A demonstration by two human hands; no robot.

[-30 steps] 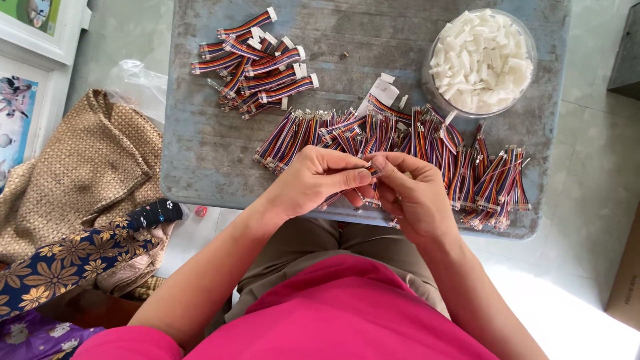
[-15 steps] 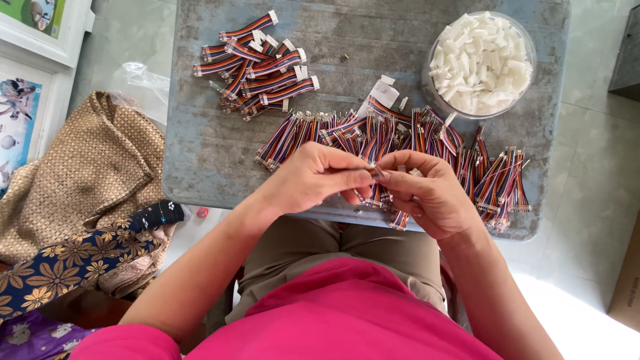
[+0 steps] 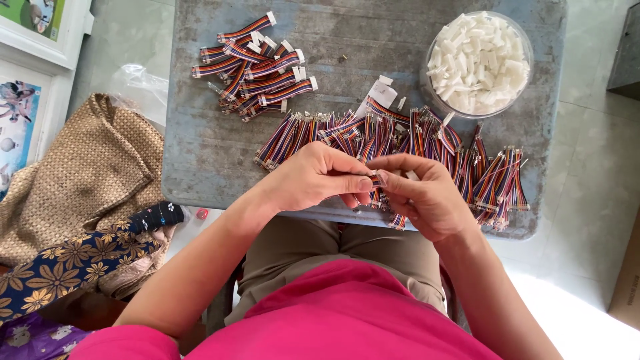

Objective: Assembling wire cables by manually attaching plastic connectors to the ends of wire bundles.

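My left hand (image 3: 319, 177) and my right hand (image 3: 425, 192) meet over the near edge of a grey table (image 3: 207, 143). Between their fingertips they pinch a short multicoloured ribbon cable (image 3: 377, 181); its end and any connector are mostly hidden by the fingers. Just beyond the hands lies a long heap of loose ribbon cables (image 3: 400, 140) with bare ends. At the far left of the table lies a pile of cables fitted with white connectors (image 3: 257, 65). A clear round bowl of white plastic connectors (image 3: 479, 61) stands at the far right.
A woven tan bag (image 3: 87, 177) and a dark flowered cloth (image 3: 73, 257) lie on the floor to the left. Framed pictures (image 3: 33, 27) lean at the far left. A small red object (image 3: 201, 214) sits under the table's edge. Pale floor tiles lie to the right.
Both hands stay pinched together on the cable with only small finger movements. The view has shifted slightly.
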